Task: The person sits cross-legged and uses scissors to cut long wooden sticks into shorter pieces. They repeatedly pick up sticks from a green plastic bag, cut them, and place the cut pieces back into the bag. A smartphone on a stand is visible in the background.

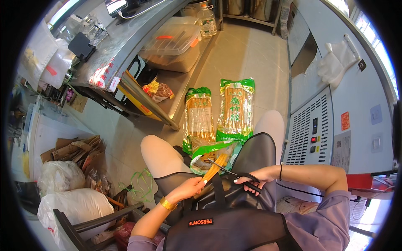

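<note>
My left hand point(191, 188) grips one end of a dried bean curd stick point(215, 167), which slants up over an open green-edged plastic bag point(202, 150). In my right hand point(256, 178) is a pair of black-handled scissors point(230, 172), with its blades spread across the stick. Cut yellowish-brown pieces lie inside the open bag between my knees. On the floor just beyond it lie two full packets, one packet point(198, 116) with its printed panel up at the left, the other packet point(236, 109) at the right. A dark apron covers my lap.
At the left stands a metal table point(125, 40) whose lower shelf point(185, 91) holds a lidded plastic bin point(176, 44) and an oil jug point(207, 23). White bags point(75, 210) and folded cardboard point(77, 150) lie lower left. A pale appliance point(351, 94) with a vent runs along the right.
</note>
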The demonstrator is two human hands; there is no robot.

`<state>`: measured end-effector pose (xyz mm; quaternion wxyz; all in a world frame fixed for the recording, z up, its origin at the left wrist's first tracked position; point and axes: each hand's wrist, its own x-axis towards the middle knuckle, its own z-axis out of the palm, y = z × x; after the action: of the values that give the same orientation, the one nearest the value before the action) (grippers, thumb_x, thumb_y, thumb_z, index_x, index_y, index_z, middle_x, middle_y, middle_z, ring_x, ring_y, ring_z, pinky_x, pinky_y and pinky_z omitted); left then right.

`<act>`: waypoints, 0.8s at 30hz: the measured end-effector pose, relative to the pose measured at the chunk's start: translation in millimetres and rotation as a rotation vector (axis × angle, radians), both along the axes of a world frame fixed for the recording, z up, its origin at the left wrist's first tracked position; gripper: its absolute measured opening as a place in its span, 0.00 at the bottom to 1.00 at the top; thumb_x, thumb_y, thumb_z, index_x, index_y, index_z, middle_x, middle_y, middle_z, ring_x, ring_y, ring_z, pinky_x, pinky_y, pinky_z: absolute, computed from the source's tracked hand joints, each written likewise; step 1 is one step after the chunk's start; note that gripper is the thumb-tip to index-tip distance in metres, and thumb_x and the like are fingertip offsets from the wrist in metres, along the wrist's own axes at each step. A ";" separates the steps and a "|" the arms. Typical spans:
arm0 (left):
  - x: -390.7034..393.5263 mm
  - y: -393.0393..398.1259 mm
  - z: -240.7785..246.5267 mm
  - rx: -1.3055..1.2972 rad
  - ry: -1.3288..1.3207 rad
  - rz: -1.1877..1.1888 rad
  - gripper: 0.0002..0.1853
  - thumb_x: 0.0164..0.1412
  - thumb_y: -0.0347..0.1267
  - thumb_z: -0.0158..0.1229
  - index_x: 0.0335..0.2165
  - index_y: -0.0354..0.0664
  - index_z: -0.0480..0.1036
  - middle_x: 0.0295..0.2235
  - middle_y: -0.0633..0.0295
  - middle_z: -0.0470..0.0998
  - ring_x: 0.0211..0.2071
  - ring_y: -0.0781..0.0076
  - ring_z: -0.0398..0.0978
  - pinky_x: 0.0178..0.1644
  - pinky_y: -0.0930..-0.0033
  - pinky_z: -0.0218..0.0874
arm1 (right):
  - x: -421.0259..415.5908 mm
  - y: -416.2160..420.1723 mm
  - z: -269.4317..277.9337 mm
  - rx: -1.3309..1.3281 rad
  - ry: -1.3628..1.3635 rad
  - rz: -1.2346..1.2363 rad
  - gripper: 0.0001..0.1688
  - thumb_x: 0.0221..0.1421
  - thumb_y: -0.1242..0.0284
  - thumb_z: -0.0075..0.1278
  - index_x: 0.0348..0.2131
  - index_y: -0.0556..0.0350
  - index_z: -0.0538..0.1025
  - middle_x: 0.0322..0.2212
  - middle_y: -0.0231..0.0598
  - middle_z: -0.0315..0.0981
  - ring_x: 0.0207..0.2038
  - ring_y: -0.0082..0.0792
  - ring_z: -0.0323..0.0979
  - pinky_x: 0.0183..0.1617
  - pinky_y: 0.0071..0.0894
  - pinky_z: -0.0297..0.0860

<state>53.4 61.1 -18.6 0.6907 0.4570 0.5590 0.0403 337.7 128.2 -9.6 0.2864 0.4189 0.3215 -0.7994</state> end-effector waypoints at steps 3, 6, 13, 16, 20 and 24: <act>-0.4 8.5 1.3 -0.110 -0.041 0.090 0.16 0.62 0.44 0.40 0.25 0.44 0.61 0.14 0.73 0.58 0.11 0.88 0.48 0.12 0.83 0.38 | -0.3 -0.4 -6.7 0.178 -0.017 -0.100 0.31 0.40 0.44 0.53 0.19 0.55 0.68 0.15 0.30 0.62 0.16 0.24 0.65 0.20 0.21 0.66; -8.0 18.4 2.5 -0.249 -0.164 0.204 0.17 0.62 0.45 0.39 0.26 0.44 0.61 0.14 0.76 0.55 0.11 0.90 0.45 0.12 0.84 0.34 | 2.9 -1.7 -7.9 0.284 -0.024 -0.218 0.20 0.40 0.60 0.56 0.14 0.56 0.67 0.11 0.31 0.61 0.12 0.23 0.61 0.15 0.20 0.62; -18.0 15.3 -23.7 -0.544 -0.476 0.381 0.17 0.63 0.44 0.39 0.32 0.40 0.61 0.16 0.72 0.56 0.10 0.90 0.46 0.09 0.87 0.37 | 3.4 -2.3 -1.9 0.356 -0.063 -0.182 0.16 0.40 0.68 0.52 0.13 0.60 0.66 0.09 0.33 0.61 0.10 0.25 0.61 0.11 0.23 0.62; -22.0 14.8 -29.3 -0.649 -0.570 0.425 0.17 0.63 0.44 0.38 0.32 0.40 0.61 0.16 0.72 0.56 0.10 0.90 0.46 0.09 0.87 0.38 | 6.9 -1.5 -2.7 0.378 -0.049 -0.150 0.18 0.42 0.66 0.53 0.14 0.61 0.68 0.09 0.34 0.63 0.10 0.25 0.63 0.12 0.22 0.63; -26.1 13.3 -30.2 -0.752 -0.686 0.440 0.18 0.63 0.45 0.38 0.32 0.40 0.60 0.16 0.71 0.56 0.10 0.90 0.47 0.09 0.87 0.38 | 9.8 -5.2 3.8 0.436 -0.049 -0.135 0.19 0.44 0.64 0.54 0.14 0.62 0.70 0.10 0.34 0.65 0.10 0.23 0.63 0.13 0.21 0.63; -38.1 9.9 -33.9 -0.784 -0.856 0.525 0.17 0.63 0.44 0.38 0.32 0.40 0.61 0.16 0.72 0.56 0.10 0.89 0.47 0.10 0.87 0.38 | 19.3 -6.1 -8.6 0.463 0.036 -0.147 0.21 0.45 0.62 0.55 0.15 0.62 0.71 0.10 0.32 0.65 0.11 0.22 0.64 0.14 0.19 0.63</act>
<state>15.3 71.1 -52.5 0.9360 -0.0386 0.3001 0.1799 357.0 122.1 -18.2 0.1181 0.4813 0.4699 -0.7305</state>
